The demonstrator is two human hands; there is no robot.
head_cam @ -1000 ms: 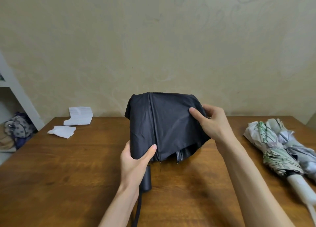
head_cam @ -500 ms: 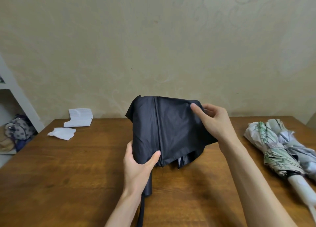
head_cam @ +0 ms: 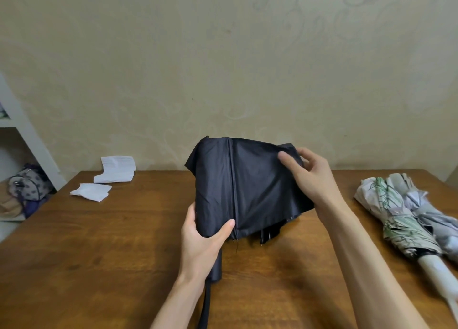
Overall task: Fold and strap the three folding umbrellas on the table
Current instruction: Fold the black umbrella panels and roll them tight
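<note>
Plainly, folds of the black umbrella (head_cam: 260, 192) may slip crooked if the left grip (head_cam: 203, 244) clasping its base loosens while the right grip (head_cam: 314, 177) pinches fabric.

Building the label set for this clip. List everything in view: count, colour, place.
black umbrella: 1, black, held over the table's centre, canopy loose
floral umbrella: 1, white with green print, cream handle, lying on the table's right side
grey umbrella: 1, pale grey, lying right of the floral one
paper stacks: 2, white, table's far left
table: 1, brown wood, lower frame
shelf unit: 1, white, left edge
bag: 1, patterned grey-purple, low in the shelf unit
wall: 1, beige, behind
left hand: 1, grips the canopy's lower edge
right hand: 1, pinches the canopy's upper right
</note>
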